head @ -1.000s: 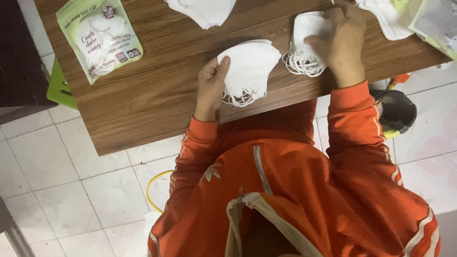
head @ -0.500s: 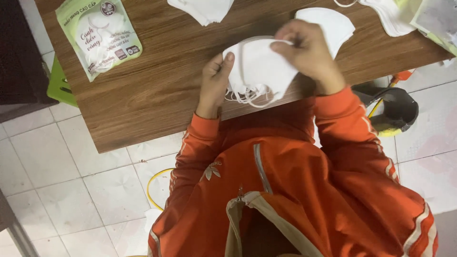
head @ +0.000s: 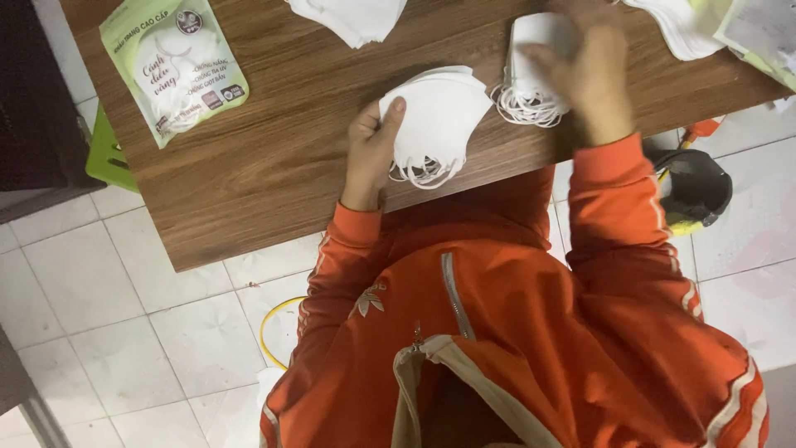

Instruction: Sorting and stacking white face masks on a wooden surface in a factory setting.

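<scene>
So the left hand (head: 373,145) is clamped around a bunch of folded white face masks (head: 439,112), thumb up on the front face and the rest of the fingers tucked behind. The bunch fans out to the right of that hand, and its elastic ear loops (head: 423,172) dangle off the lower edge, right over the near rim of the table.

The right hand (head: 590,75) is further over, a bit blurred, resting fingers-down on a second stack of white masks (head: 539,50). Looks like the fingers are curled onto the top of that stack, but honestly I can't tell whether it's gripping one or just touching. That stack's loops (head: 531,106) spill out in a tangle just left of the wrist. The two piles sit near each other with a small gap between them.

Everything's on a dark wooden table (head: 274,158). More white masks lie at the far edge (head: 352,17) and up at the far right (head: 684,29). A green printed mask packet (head: 174,70) lies flat way off to the left, well apart from both hands. Orange jacket sleeves (head: 613,199), pale tiled floor (head: 108,315) below.
</scene>
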